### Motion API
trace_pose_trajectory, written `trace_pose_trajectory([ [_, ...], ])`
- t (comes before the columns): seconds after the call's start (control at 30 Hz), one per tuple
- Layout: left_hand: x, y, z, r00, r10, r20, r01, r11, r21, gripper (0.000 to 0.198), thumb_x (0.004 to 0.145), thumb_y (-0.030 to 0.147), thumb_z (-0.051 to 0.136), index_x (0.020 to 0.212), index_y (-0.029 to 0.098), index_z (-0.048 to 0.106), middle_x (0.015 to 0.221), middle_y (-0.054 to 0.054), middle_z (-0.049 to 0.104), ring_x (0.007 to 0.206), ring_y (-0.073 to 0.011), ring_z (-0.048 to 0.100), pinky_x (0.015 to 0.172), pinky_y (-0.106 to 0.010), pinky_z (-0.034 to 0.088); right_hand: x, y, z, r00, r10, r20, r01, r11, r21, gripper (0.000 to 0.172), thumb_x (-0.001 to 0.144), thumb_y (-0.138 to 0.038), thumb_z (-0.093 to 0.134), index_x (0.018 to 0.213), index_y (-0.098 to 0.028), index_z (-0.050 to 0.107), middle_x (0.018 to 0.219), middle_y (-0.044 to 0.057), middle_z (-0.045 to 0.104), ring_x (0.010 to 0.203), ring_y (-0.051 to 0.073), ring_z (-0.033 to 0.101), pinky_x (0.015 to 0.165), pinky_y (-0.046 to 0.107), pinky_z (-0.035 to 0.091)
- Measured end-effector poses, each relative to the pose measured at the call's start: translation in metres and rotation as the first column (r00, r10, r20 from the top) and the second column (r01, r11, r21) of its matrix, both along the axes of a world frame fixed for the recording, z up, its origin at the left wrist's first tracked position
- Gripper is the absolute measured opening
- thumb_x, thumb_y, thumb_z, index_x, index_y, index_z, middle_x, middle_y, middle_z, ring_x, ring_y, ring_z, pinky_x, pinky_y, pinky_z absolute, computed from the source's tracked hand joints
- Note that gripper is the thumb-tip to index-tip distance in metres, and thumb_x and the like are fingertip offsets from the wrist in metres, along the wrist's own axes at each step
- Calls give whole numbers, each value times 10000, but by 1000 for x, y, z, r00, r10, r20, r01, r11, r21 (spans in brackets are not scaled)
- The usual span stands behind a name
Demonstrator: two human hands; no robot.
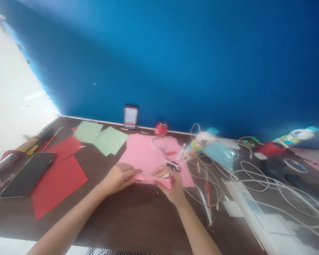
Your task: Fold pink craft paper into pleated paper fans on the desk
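Observation:
Between my two hands is a narrow, pleated strip of pink paper (pixel 166 182), its layered folds showing at the right end. My left hand (pixel 123 177) pinches its left end, fingers closed. Around the right part my right hand (pixel 171 186) is closed, thumb and fingers pressing the folds. Beneath and behind it lie flat pink paper sheets (pixel 138 152). Just beyond my right hand rest scissors (pixel 173 166) with dark handles. A red round container (pixel 161 128) stands at the back of the sheets.
Green sheets (pixel 111 140) and red sheets (pixel 60 186) lie left, beside a dark phone (pixel 29 173). Another phone (pixel 131 117) leans against the blue wall (pixel 159 63). On the right are tangled white cables (pixel 255 170), a white power strip (pixel 244 203), glue bottles (pixel 202 140) and a blue packet (pixel 220 154).

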State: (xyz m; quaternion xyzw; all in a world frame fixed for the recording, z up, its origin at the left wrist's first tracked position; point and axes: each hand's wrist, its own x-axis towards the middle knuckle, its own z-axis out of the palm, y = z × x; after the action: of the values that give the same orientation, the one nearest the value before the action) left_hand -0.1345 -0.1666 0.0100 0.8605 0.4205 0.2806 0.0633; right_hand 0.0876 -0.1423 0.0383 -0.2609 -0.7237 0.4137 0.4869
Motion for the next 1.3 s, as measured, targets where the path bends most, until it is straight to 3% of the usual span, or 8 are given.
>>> trace_pose_trajectory([
  [0.13,-16,12,-9,990,84,-116,-77,995,62,277,900,358,413,951,184,623,720,-42,625,634,-142,563,583,-242,382,9,19,-11,991,-52,121,51,999,12,208,720,-311,689,875,-220,585,874,42,646,852,192,621,795,353,496],
  [0.27,-27,19,-17,924,172,-343,-150,985,88,238,908,256,391,868,189,616,651,-18,598,550,-125,522,521,-243,306,14,28,-25,886,-364,286,272,909,315,672,726,-410,658,1293,-217,353,1278,140,466,1174,272,453,961,464,378],
  [0.37,-29,19,-18,881,201,-429,-172,979,107,184,883,192,420,840,193,599,640,-8,577,555,-126,511,522,-254,279,10,24,-29,725,-470,504,108,799,591,679,761,-464,598,1336,-223,331,1332,129,430,1262,305,334,1043,542,200],
  [0.53,-23,16,-15,867,195,-458,-137,978,158,151,865,145,441,835,183,584,623,-11,545,576,-132,503,528,-263,263,-6,17,-34,534,-501,681,-92,766,636,610,835,-415,488,1357,-158,307,1292,126,488,1232,296,364,1053,581,55],
  [0.7,-22,17,-18,890,181,-419,-108,975,192,162,893,218,431,870,191,589,606,-6,545,589,-137,511,567,-272,302,-5,21,-44,550,-534,642,-51,746,664,238,836,-145,441,1034,-166,573,931,77,647,973,233,537,1015,497,219],
  [0.8,-28,20,-18,922,164,-351,-112,980,163,219,900,331,427,887,192,596,668,-17,600,637,-152,544,634,-289,350,-1,24,-47,564,-517,644,-81,741,666,197,840,-86,424,844,-176,599,764,43,637,769,185,561,813,353,395],
  [1.13,-55,28,-23,961,178,-211,-170,984,56,281,907,280,383,865,207,651,679,-33,648,669,-160,586,675,-270,421,21,44,-62,582,-457,673,-137,761,635,223,850,-68,415,960,-157,588,828,72,679,764,177,617,677,280,437],
  [1.3,-48,27,-24,959,233,-163,-207,965,161,265,881,181,396,920,225,654,865,-49,678,868,-178,604,917,-382,373,19,43,-62,605,-478,637,-122,735,667,234,846,-62,407,920,-156,608,775,53,686,708,169,625,655,278,448],
])
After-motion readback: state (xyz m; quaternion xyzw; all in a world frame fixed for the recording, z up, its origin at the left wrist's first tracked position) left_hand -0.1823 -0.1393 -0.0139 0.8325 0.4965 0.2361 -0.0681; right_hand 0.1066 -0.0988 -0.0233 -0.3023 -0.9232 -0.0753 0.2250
